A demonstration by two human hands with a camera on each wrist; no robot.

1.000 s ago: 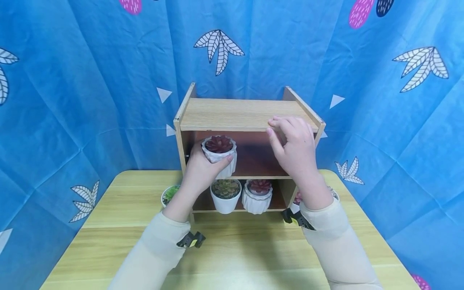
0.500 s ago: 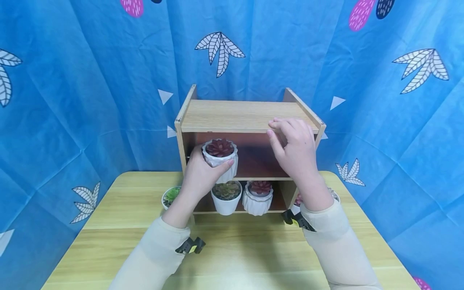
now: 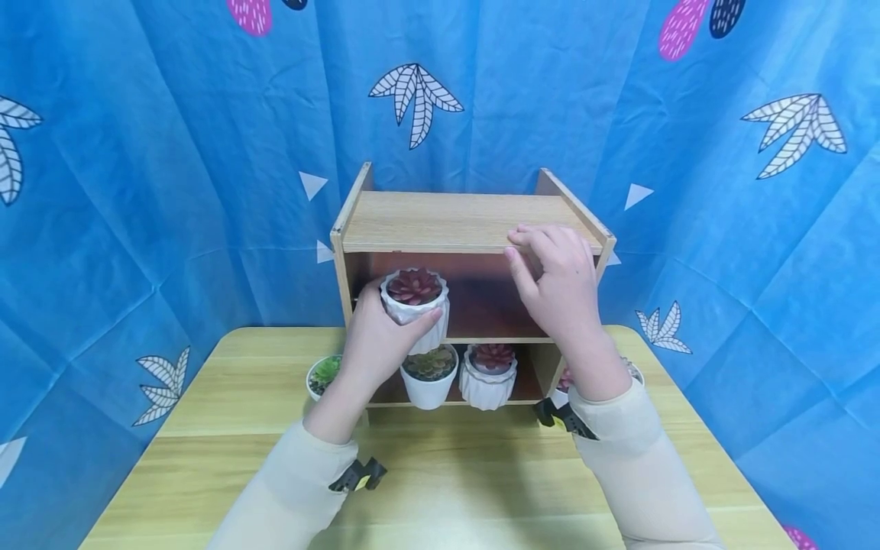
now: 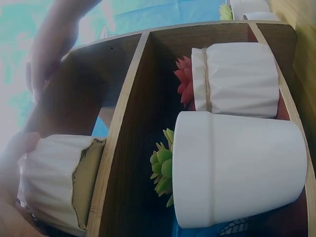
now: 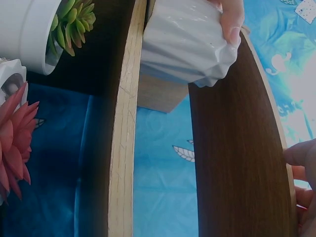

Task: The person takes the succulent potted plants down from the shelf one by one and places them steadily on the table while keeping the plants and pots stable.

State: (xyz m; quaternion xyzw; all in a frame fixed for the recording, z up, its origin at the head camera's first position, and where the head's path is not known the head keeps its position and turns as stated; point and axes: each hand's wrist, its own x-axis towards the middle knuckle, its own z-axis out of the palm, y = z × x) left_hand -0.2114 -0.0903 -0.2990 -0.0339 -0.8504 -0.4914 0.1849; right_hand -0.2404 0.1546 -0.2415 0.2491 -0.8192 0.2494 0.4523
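My left hand [image 3: 385,336] grips a white ridged pot with a dark red succulent [image 3: 415,287], thumb across its front. The pot stands upright at the front of the upper compartment; in the left wrist view, the base of this pot [image 4: 89,182] is right at the middle board's front edge. My right hand [image 3: 558,283] rests at the front edge of the wooden shelf's top board [image 3: 461,221], near its right end, fingers loosely bent. Below, on the lower level, are a smooth white pot with a green succulent [image 3: 429,382] and a ridged white pot with a red succulent [image 3: 490,378].
The shelf stands on a light wood table [image 3: 440,473] before a blue patterned curtain [image 3: 206,153]. A pot with a green plant [image 3: 323,376] is left of the shelf, partly behind my left forearm. More potted plants [image 3: 631,371] show at the right, behind my right forearm.
My left hand has lowered the ridged pot slightly, so its base now sits a little below the middle board's edge in the head view. The right hand has stayed put on the top board.
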